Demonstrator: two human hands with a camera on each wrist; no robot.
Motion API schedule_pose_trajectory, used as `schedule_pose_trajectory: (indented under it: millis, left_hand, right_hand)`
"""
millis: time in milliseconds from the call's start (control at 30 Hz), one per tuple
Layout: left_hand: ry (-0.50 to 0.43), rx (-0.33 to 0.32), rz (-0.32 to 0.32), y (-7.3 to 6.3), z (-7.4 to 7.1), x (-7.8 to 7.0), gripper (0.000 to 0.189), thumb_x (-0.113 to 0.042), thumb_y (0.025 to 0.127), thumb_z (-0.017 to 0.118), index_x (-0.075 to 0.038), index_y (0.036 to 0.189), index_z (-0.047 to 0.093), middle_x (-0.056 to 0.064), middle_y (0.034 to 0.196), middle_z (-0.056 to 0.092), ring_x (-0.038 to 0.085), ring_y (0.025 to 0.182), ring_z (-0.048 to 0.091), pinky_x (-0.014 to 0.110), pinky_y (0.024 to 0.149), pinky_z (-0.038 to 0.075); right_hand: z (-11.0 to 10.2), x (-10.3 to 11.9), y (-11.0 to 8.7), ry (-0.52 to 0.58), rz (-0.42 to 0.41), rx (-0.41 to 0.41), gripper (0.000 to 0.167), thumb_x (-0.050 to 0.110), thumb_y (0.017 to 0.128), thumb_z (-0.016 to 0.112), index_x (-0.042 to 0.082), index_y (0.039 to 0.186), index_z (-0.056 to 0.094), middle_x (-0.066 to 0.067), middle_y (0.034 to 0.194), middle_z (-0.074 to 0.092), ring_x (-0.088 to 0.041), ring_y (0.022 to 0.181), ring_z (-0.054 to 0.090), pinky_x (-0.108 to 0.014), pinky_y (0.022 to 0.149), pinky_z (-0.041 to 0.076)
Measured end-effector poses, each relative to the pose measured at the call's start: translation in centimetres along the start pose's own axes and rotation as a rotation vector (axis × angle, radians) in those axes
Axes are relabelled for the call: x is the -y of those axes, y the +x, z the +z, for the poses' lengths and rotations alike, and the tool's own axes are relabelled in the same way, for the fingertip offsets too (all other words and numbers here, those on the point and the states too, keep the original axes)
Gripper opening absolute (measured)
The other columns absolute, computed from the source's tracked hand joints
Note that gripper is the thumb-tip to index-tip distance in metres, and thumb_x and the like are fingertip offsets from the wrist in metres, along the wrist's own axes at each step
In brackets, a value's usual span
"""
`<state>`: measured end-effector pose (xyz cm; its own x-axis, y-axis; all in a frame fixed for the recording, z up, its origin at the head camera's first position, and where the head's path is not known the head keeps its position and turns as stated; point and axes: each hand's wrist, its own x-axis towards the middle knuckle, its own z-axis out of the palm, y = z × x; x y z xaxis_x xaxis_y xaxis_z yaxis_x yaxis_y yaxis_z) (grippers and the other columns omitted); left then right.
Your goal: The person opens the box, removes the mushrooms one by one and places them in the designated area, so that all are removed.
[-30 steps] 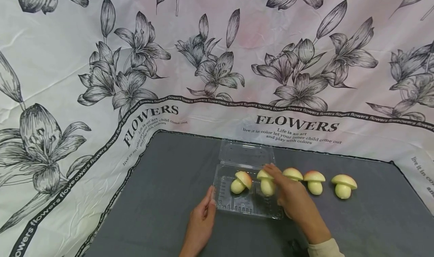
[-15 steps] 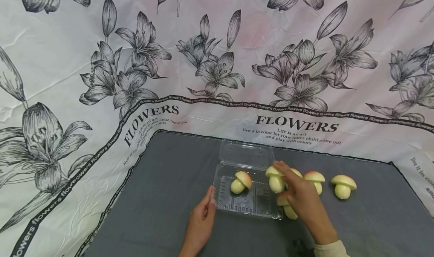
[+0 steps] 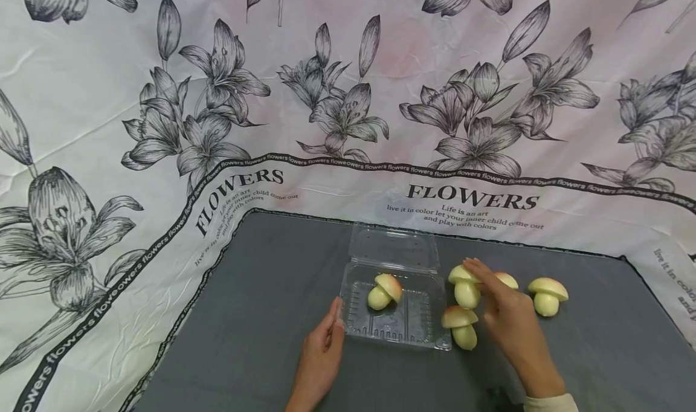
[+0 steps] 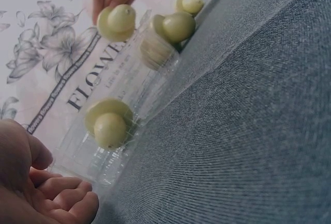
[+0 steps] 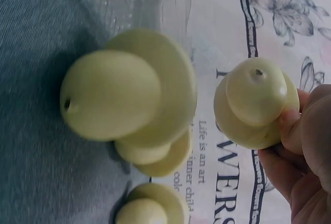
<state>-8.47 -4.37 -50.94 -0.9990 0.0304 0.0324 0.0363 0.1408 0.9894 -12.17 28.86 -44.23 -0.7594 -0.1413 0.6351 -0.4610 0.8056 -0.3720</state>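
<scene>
My left hand [image 3: 319, 354] pinches the left edge of a clear plastic clamshell box [image 3: 421, 315], whose lid lies folded back behind it. Inside the box a mushroom-shaped piece [image 3: 385, 291], pale yellow-green with a reddish cap, leans on its side. Just past the box's right side my right hand [image 3: 513, 330] grips a second mushroom-shaped piece [image 5: 257, 92] by its cap, stem pointing down. Below that piece, a third one [image 3: 462, 329] lies against the box's front right corner. In the right wrist view it fills the middle, close to the camera.
More mushroom-shaped pieces stand to the right on the dark grey tabletop [image 3: 261, 315]; one [image 3: 547, 296] is in full view, while another [image 3: 505, 278] is partly behind my right hand. A white cloth [image 3: 326, 188] printed with flowers and lettering rises behind.
My right hand has moved right with its mushroom-shaped piece, from over the box to beyond its right side. The piece by the front corner has come into view. My left hand stays put.
</scene>
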Motion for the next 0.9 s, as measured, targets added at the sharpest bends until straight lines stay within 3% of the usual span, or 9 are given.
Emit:
schedule_pose_trajectory:
  millis: [133, 200, 267, 433, 500, 667, 767, 833, 900]
  left_hand:
    - [0.006, -0.008, 0.003, 0.0, 0.1, 0.1, 0.051, -0.015, 0.114, 0.051, -0.003, 0.162, 0.039, 0.012, 0.163, 0.043, 0.025, 0.149, 0.043, 0.031, 0.116, 0.043]
    - [0.008, -0.009, 0.003, 0.0, 0.1, 0.1, 0.051, -0.014, 0.114, 0.051, -0.003, 0.162, 0.039, 0.012, 0.163, 0.043, 0.025, 0.149, 0.043, 0.031, 0.116, 0.043]
    - [0.008, -0.01, 0.003, 0.0, 0.1, 0.1, 0.051, -0.014, 0.114, 0.051, -0.003, 0.162, 0.039, 0.012, 0.163, 0.043, 0.024, 0.148, 0.043, 0.031, 0.116, 0.043]
    - [0.023, -0.014, 0.018, 0.0, 0.0, 0.1, 0.05, -0.015, 0.114, 0.052, -0.003, 0.162, 0.041, 0.012, 0.161, 0.045, 0.025, 0.147, 0.045, 0.03, 0.114, 0.045]
    - [0.026, -0.015, 0.032, 0.0, -0.1, 0.1, 0.051, -0.016, 0.114, 0.052, -0.003, 0.161, 0.041, 0.012, 0.161, 0.046, 0.026, 0.147, 0.045, 0.031, 0.114, 0.045]
    - [0.019, -0.026, 0.05, -0.2, -0.1, 0.1, 0.051, -0.018, 0.114, 0.052, -0.002, 0.161, 0.041, 0.012, 0.162, 0.045, 0.027, 0.147, 0.045, 0.033, 0.114, 0.045]
    - [0.012, -0.029, 0.04, -0.2, 0.0, 0.0, 0.051, -0.018, 0.114, 0.052, -0.003, 0.161, 0.041, 0.012, 0.162, 0.045, 0.026, 0.147, 0.045, 0.033, 0.115, 0.045]
    - [0.011, -0.029, 0.031, -0.3, 0.0, 0.0, 0.051, -0.018, 0.114, 0.052, -0.004, 0.161, 0.042, 0.01, 0.162, 0.045, 0.025, 0.147, 0.045, 0.032, 0.115, 0.045]
    - [0.011, -0.031, 0.033, -0.3, 0.1, 0.0, 0.05, -0.017, 0.114, 0.053, -0.004, 0.161, 0.042, 0.01, 0.162, 0.045, 0.024, 0.147, 0.045, 0.031, 0.115, 0.044]
  right_hand:
    - [-0.6, -0.6, -0.4, 0.002, 0.019, 0.0, 0.066, -0.025, 0.09, 0.066, 0.012, 0.145, 0.066, -0.013, 0.14, 0.069, -0.026, 0.065, 0.069, -0.014, 0.052, 0.041]
    - [-0.9, -0.9, -0.6, 0.002, 0.018, -0.013, 0.066, -0.026, 0.089, 0.066, 0.011, 0.143, 0.068, -0.013, 0.139, 0.07, -0.03, 0.076, 0.073, -0.014, 0.054, 0.043]
    - [-1.1, -1.2, -0.9, -0.006, 0.021, -0.03, 0.066, -0.027, 0.088, 0.066, 0.012, 0.142, 0.069, -0.011, 0.138, 0.071, -0.016, 0.09, 0.076, -0.013, 0.053, 0.042]
    - [-1.7, -1.9, -1.4, -0.033, 0.034, -0.046, 0.067, -0.029, 0.085, 0.067, 0.012, 0.139, 0.071, -0.012, 0.136, 0.072, -0.006, 0.074, 0.071, -0.013, 0.045, 0.034]
    - [-1.8, -2.1, -1.7, -0.034, 0.041, -0.042, 0.068, -0.029, 0.085, 0.067, 0.012, 0.139, 0.071, -0.012, 0.135, 0.072, -0.015, 0.058, 0.065, -0.013, 0.042, 0.029]
    - [-2.3, -2.7, -2.3, -0.048, 0.053, -0.043, 0.072, -0.031, 0.083, 0.066, 0.015, 0.138, 0.072, -0.01, 0.135, 0.073, -0.02, 0.065, 0.07, -0.013, 0.043, 0.03]
    - [-2.6, -2.9, -2.7, -0.068, 0.054, -0.034, 0.071, -0.031, 0.083, 0.066, 0.014, 0.138, 0.072, -0.011, 0.134, 0.073, -0.008, 0.052, 0.058, -0.014, 0.041, 0.029]
    - [-2.8, -3.0, -3.0, -0.081, 0.058, -0.028, 0.069, -0.029, 0.084, 0.068, 0.014, 0.138, 0.071, -0.015, 0.125, 0.076, 0.003, 0.043, 0.036, -0.016, 0.039, 0.025]
    - [-3.0, -3.2, -3.3, -0.092, 0.074, -0.024, 0.067, -0.027, 0.085, 0.068, 0.014, 0.138, 0.072, -0.016, 0.122, 0.076, 0.007, 0.043, 0.022, -0.018, 0.039, 0.023]
